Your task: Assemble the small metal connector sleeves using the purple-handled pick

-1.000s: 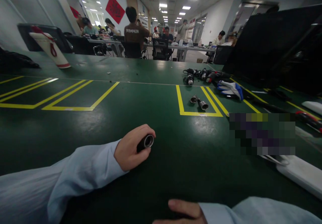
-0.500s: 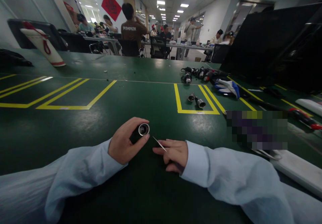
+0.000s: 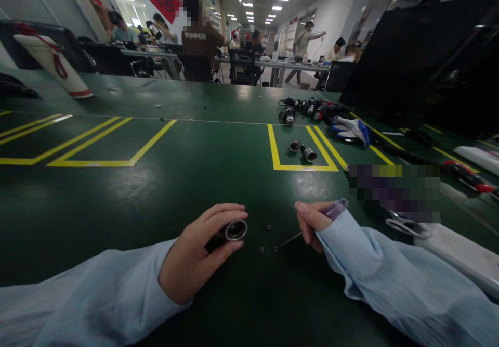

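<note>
Three small rings (image 3: pixel 261 249) lie on the surface (image 3: pixel 136 201), where a light, steady touch probably suits the thin screwdriver (image 3: pixel 291 239), its tip at one ring, as the left hand (image 3: pixel 195 253) curls around a rimmed cylinder (image 3: pixel 236 230) and the right hand (image 3: pixel 314 221) grips the purple handle (image 3: pixel 336 209), fingertips bunched.

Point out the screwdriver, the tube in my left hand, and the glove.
Screwdriver (image 3: pixel 335 209): head view, on its purple handle.
Tube (image 3: pixel 236 230): head view, on its open end.
Glove (image 3: pixel 354 126): head view, on its white part.
</note>
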Demonstrator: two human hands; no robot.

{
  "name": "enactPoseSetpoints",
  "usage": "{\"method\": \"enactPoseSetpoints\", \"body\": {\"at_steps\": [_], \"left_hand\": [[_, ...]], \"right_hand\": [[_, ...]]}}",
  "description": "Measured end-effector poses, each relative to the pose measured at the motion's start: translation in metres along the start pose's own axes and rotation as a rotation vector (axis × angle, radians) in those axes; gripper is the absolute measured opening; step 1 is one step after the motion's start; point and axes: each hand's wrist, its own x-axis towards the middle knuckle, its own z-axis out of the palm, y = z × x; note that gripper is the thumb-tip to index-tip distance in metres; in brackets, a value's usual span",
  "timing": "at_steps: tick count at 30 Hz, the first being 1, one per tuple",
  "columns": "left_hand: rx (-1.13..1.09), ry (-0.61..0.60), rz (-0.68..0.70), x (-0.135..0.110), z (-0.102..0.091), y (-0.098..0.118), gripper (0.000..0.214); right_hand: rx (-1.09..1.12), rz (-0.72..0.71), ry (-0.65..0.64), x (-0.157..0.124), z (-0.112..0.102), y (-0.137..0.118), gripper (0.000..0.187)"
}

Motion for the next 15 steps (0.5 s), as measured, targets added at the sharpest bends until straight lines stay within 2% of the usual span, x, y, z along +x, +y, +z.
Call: {"method": "enactPoseSetpoints", "body": {"at_steps": [4, 10, 15], "left_hand": [[-0.121, -0.025, -0.068, 0.003, 0.002, -0.001, 0.035], [-0.253, -0.003, -0.120, 0.002, 0.005, -0.006, 0.036], [-0.495, -0.015, -0.247, 0.013, 0.006, -0.008, 0.041]], "right_hand": [[-0.044, -0.007, -0.002, 0.002, 0.001, 0.001, 0.056], [-0.109, -0.011, 0.063, 0.005, 0.009, 0.004, 0.054], [0.107, 0.034, 0.117, 0.017, 0.011, 0.010, 0.053]]}}
